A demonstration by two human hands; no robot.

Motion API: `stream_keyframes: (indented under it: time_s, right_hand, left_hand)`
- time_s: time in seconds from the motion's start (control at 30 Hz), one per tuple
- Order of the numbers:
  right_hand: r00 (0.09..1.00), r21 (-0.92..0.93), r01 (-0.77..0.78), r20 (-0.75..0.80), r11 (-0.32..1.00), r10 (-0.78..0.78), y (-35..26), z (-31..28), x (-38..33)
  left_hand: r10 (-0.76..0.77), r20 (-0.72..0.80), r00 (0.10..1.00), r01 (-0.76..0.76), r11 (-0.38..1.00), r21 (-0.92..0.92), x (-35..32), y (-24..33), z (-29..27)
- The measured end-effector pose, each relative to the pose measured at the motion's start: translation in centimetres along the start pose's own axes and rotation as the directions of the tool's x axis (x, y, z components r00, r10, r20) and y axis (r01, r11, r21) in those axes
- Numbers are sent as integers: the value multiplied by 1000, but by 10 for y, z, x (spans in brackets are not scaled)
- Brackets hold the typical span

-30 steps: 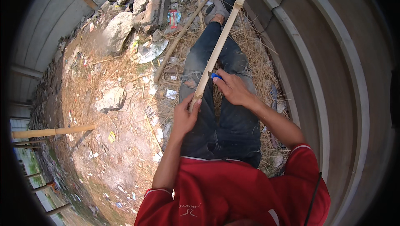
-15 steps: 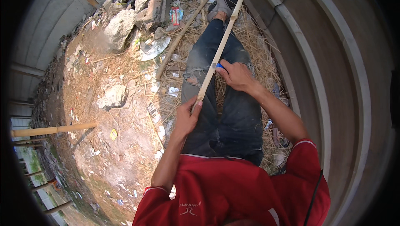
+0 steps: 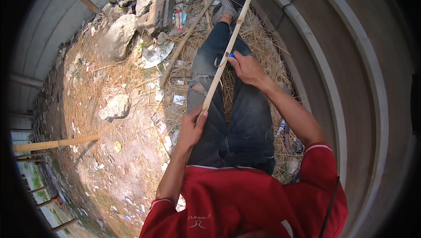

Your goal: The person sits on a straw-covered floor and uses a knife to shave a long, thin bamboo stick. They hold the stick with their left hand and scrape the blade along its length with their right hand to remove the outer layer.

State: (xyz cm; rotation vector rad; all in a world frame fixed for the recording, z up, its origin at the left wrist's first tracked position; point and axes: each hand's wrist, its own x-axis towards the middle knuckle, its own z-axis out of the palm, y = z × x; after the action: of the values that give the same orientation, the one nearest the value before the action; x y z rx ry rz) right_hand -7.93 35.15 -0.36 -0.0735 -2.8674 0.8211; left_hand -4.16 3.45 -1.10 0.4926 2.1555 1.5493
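A long pale bamboo strip (image 3: 214, 82) slants over my outstretched legs, its far end up by the feet. My left hand (image 3: 191, 129) is closed round the near end, thumb along the strip. Farther up, my right hand (image 3: 248, 69) grips a small knife (image 3: 232, 55) with a blue handle, its short dark blade against the strip. Most of the handle is hidden in the fingers. A thin curled shaving hangs beside the strip, just left of the blade.
Straw and litter cover the ground around my legs. Large rocks (image 3: 119, 36) and a long stick (image 3: 186, 38) lie ahead to the left, a smaller stone (image 3: 115, 108) nearer. A bamboo pole (image 3: 57, 143) juts in at left. A ridged wall (image 3: 351, 84) rises close on my right.
My right hand and the knife have moved away from me along the strip. The near end of the strip has come slightly closer with my left hand. A curled shaving now shows.
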Motion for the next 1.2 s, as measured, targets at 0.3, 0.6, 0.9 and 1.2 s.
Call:
stream_keyframes:
  time_s: [0.3, 0.6, 0.9, 1.2]
  right_hand:
    - [836, -18, -394, -423, 919, 350, 161, -99, -6]
    - [979, 246, -7, -196, 969, 57, 37, -70, -35]
    - [933, 102, 84, 340, 991, -114, -94, -21, -85]
    - [989, -2, -148, -24, 989, 148, -9, -55, -10]
  left_hand:
    - [-310, 179, 934, 349, 901, -258, -81, -26, -24]
    - [-171, 56, 984, 180, 938, -295, -16, -1, -14]
    - [-168, 185, 968, 234, 870, -434, 1, 26, 7]
    - [-169, 276, 946, 289, 824, -486, -10, 22, 6]
